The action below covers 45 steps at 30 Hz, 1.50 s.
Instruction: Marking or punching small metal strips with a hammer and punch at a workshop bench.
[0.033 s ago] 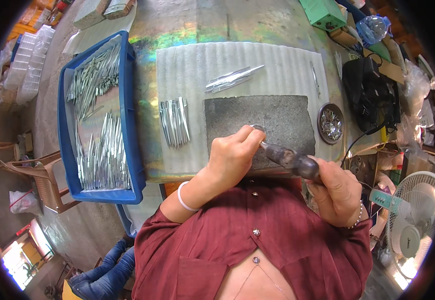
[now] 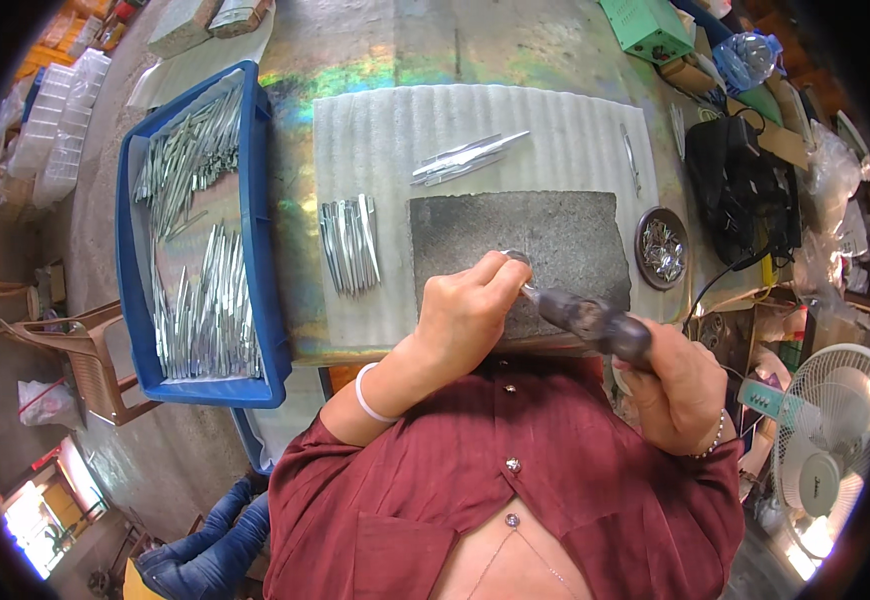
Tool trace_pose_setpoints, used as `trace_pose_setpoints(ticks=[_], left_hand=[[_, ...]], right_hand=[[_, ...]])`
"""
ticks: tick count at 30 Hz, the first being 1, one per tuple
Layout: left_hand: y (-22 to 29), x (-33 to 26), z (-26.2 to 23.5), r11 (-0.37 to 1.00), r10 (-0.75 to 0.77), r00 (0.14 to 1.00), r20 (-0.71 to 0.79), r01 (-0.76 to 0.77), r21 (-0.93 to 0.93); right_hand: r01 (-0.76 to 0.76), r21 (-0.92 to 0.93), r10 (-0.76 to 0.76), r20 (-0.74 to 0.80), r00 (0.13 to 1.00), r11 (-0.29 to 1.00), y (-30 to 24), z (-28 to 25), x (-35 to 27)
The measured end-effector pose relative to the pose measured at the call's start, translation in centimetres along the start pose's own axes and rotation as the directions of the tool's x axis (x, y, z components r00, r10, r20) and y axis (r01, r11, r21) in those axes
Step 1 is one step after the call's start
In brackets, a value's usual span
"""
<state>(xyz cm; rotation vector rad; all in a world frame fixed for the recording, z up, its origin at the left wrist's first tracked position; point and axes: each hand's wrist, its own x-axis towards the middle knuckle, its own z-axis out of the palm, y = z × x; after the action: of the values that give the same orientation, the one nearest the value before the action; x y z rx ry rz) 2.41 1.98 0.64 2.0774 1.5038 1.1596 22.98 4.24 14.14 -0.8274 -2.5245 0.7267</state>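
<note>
My left hand (image 2: 470, 305) is closed in a pinch over the dark grey rough slab (image 2: 515, 220). A small shiny metal piece (image 2: 518, 257) shows at its fingertips, mostly hidden, so its kind is unclear. My right hand (image 2: 677, 388) is closed around a dark, round-ended tool (image 2: 590, 318) that looks like a hammer. Its near end lies by my right thumb, and the other end points at my left fingers. The slab rests on a white foam sheet (image 2: 355, 130). Slim metal strips (image 2: 349, 247) lie in a row left of the slab, and a loose bundle (image 2: 468, 160) lies beyond it.
Many metal strips fill a blue tray (image 2: 268, 250) at the left. On the right stand a round dark dish (image 2: 682, 236) of small shiny parts, a black device (image 2: 740, 185) with a cable and a white fan (image 2: 820, 440). A green box (image 2: 645, 28) sits far right.
The dark tool and my right hand have shifted slightly to the right. My left hand stays where it was.
</note>
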Motion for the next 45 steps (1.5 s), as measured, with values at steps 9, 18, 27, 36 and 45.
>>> trace_pose_setpoints(ticks=[9, 18, 27, 36, 45], left_hand=[[0.3, 0.1, -0.3, 0.999, -0.047, 0.998, 0.029, 0.047, -0.009], [0.1, 0.2, -0.1, 0.999, -0.041, 0.999, 0.018, 0.041, -0.015], [0.0, 0.0, 0.1, 1.000, 0.007, 1.000, 0.009, -0.007, -0.009], [1.1, 0.7, -3.8, 0.256, -0.480, 0.829, 0.285, 0.444, -0.859], [0.2, 1.5, -4.8, -0.257, -0.418, 0.819, 0.393, 0.308, -0.916]], right_hand=[[-0.022, 0.013, 0.023, -0.059, 0.998, 1.000, 0.2, 0.6, -0.4], [-0.156, -0.218, 0.157, -0.014, 0.988, 0.963, -1.5, -0.3, -0.1], [-0.021, 0.068, 0.025, -0.052, 0.998, 0.997, -1.4, -1.4, -0.2], [-0.195, -0.032, 0.186, -0.190, 0.964, 0.980, 2.2, 0.9, 0.2], [-0.369, -0.223, 0.345, -0.140, 0.928, 0.902, 7.3, 7.0, -0.2]])
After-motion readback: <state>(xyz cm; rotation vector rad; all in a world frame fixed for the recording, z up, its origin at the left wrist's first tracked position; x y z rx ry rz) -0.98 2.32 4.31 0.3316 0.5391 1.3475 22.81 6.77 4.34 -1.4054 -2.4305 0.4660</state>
